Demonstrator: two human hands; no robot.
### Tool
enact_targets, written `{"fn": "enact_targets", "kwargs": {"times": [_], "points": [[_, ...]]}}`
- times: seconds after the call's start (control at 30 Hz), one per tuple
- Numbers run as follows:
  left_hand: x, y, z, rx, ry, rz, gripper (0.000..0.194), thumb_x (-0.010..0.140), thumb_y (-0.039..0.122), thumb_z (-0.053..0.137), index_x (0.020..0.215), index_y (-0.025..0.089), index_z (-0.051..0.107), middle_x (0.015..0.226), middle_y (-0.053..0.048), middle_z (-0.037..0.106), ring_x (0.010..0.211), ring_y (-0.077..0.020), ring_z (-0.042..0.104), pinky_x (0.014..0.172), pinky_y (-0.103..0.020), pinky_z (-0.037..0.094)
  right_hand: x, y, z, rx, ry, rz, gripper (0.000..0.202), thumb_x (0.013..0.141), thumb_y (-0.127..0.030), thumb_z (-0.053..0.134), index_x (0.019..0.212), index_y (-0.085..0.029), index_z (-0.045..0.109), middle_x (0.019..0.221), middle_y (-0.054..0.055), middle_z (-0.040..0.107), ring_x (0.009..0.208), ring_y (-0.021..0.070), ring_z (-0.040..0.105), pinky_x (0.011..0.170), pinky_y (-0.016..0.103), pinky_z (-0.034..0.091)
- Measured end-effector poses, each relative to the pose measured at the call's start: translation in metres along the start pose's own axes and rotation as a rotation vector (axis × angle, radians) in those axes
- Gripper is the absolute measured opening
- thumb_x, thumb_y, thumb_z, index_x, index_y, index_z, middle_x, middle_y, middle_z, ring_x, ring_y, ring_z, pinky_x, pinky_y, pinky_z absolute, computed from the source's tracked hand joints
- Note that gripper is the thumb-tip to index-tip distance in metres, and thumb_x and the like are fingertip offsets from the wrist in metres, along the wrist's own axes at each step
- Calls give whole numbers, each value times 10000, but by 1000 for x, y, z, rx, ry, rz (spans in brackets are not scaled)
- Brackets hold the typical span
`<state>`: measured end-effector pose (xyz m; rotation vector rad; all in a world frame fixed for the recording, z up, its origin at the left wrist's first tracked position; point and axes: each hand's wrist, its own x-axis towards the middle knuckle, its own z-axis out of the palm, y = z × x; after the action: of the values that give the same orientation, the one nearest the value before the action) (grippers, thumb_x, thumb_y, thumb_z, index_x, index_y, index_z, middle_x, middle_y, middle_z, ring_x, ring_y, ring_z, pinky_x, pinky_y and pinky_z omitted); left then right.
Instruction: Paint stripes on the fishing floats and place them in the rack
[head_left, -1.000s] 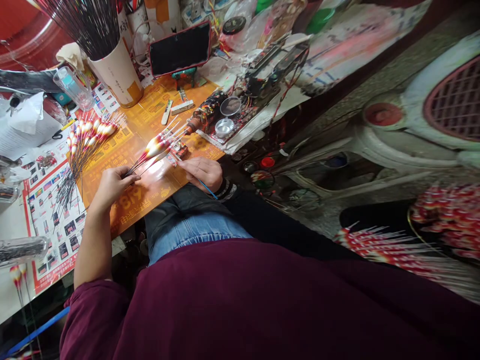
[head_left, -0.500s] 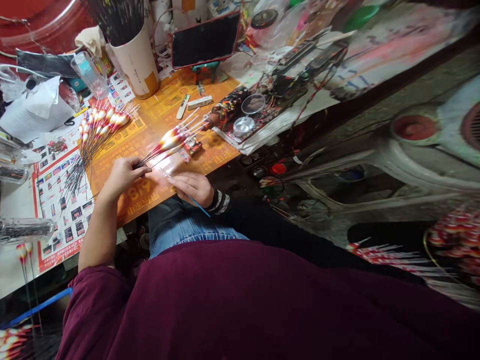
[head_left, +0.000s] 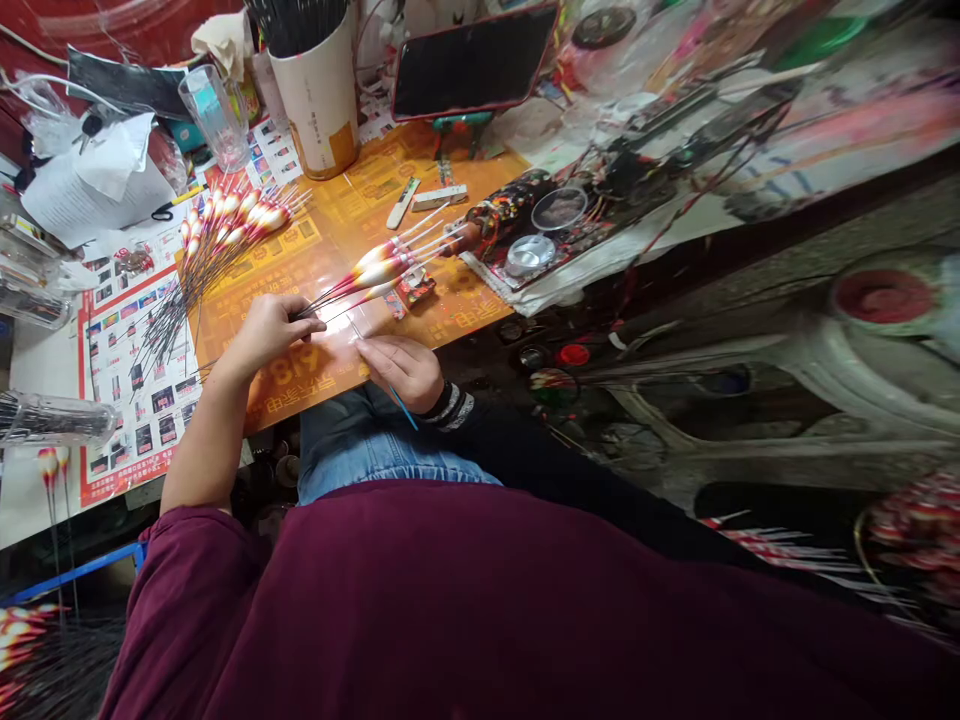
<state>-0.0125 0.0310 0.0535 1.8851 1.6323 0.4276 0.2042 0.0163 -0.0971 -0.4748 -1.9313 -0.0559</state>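
Note:
My left hand (head_left: 271,328) is closed around the thin dark stems of several fishing floats (head_left: 379,265), whose red, yellow and white bodies fan out to the right over the table. Between the fingertips of my right hand (head_left: 411,372), at the table's front edge, is a thin brush-like tool (head_left: 403,408) with a blue rear end. Its fine tip points toward the held floats, apart from their bodies; the tip itself is too small to make out. A pile of similar floats (head_left: 232,220) lies to the left, stems toward me.
An orange printed sheet (head_left: 292,385) covers the table. Behind it stand a white cup (head_left: 319,100) of dark sticks and a propped phone (head_left: 472,65). A paint-crusted device (head_left: 510,205) and small round dishes (head_left: 530,255) sit right. A glass (head_left: 64,418) lies at far left.
The camera view has turned, so the table's things appear farther right. Both hands keep their grips, with only slight movement.

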Motion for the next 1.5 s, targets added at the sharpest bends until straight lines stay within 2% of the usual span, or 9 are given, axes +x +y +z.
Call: {"fn": "enact_targets", "kwargs": {"times": [0.13, 0.3, 0.5, 0.67, 1.0, 1.2, 1.5], "points": [[0, -2, 0, -4, 2, 3, 179, 801, 274, 722, 683, 145, 683, 601, -2, 674, 574, -93, 576, 583, -223, 407, -3, 1, 0, 0, -66, 40, 380, 937, -125, 584, 1316, -145, 603, 1132, 137, 738, 1097, 226, 711, 933, 396, 642], [1, -2, 1, -6, 4, 6, 182, 803, 268, 725, 675, 148, 677, 592, 4, 665, 573, -91, 576, 582, -224, 407, 2, -1, -1, -13, 12, -14, 457, 919, -95, 598, 1372, -129, 548, 1122, 141, 740, 1069, 221, 718, 911, 376, 646], [0, -2, 0, -5, 3, 7, 191, 805, 266, 727, 665, 147, 672, 588, 4, 663, 568, -89, 571, 581, -226, 405, 2, -1, -2, -36, -22, 6, 445, 918, -89, 590, 1358, -147, 556, 1125, 132, 741, 1072, 217, 719, 914, 372, 640], [1, -3, 1, -8, 7, 22, 199, 802, 275, 732, 661, 147, 674, 585, 2, 663, 573, -93, 575, 578, -228, 400, 6, -2, -3, -42, 37, -30, 489, 908, -70, 594, 1390, -121, 526, 1111, 142, 742, 1056, 217, 719, 894, 365, 644], [0, -1, 0, -10, -1, 11, 170, 802, 268, 728, 689, 146, 694, 594, 1, 669, 569, -92, 571, 583, -228, 406, -4, 2, -1, -61, -13, -10, 353, 952, -134, 560, 1303, -136, 597, 1117, 128, 738, 1080, 208, 709, 878, 362, 653], [0, 0, 0, -16, -2, 2, 165, 801, 262, 730, 690, 146, 692, 586, 4, 665, 561, -88, 570, 582, -223, 404, -4, 2, 0, -27, 25, -3, 395, 942, -115, 563, 1336, -143, 582, 1129, 135, 734, 1079, 217, 708, 894, 380, 648], [0, 0, 0, -16, -5, 3, 196, 803, 280, 735, 669, 148, 677, 585, 5, 663, 557, -87, 568, 575, -224, 403, -6, 3, 1, -4, -25, 44, 347, 953, -129, 569, 1296, -143, 620, 1124, 135, 735, 1087, 217, 705, 921, 386, 640]]}}
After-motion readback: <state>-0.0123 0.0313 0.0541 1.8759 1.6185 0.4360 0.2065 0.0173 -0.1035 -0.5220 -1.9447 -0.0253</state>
